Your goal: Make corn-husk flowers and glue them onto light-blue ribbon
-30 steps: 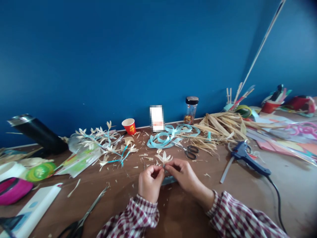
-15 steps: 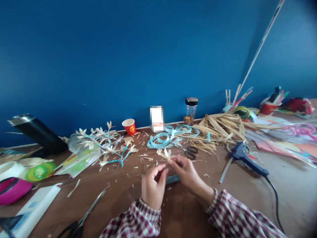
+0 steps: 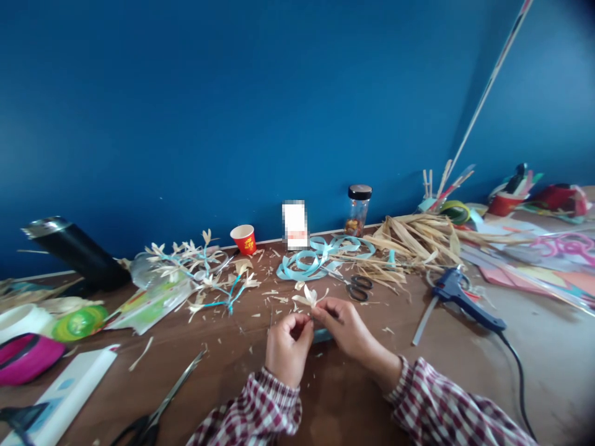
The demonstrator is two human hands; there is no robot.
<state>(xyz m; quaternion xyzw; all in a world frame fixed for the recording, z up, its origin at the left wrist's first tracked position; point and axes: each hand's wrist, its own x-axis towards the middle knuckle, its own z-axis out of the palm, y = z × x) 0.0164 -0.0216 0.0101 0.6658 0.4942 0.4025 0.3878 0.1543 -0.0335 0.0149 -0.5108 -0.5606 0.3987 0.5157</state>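
A blue wall (image 3: 279, 111) rises behind the brown surface (image 3: 353, 396), which spreads across the whole lower view. On its right half lies a heap of dried husk strips (image 3: 409, 238); on its left half, branches with pale flowers and blue-wrapped stems (image 3: 223, 303) rest near a leaning black flask (image 3: 77, 254). Loops of light blue ribbon (image 3: 297, 269) lie in the middle, between the hands and the wall. A pair of black-handled scissors (image 3: 162, 402) sits to the left of the hands, and a dark blue glue gun (image 3: 469, 300) with a cord to the right. The right hand (image 3: 348, 328) pinches a small pale flower (image 3: 308, 297) near its base, between thumb and fingers. The left hand (image 3: 288, 347) has its thumb and forefinger drawn together just below that flower, but whether they grip its stem is too small to tell. The flower is thus up at the fingertips, petals pointing away from the person. Near the wall stand a lidded clear jar (image 3: 357, 217) and, smaller, a red paper cup (image 3: 244, 240). Tiny pale scraps (image 3: 279, 300) dot the surface beyond the hands
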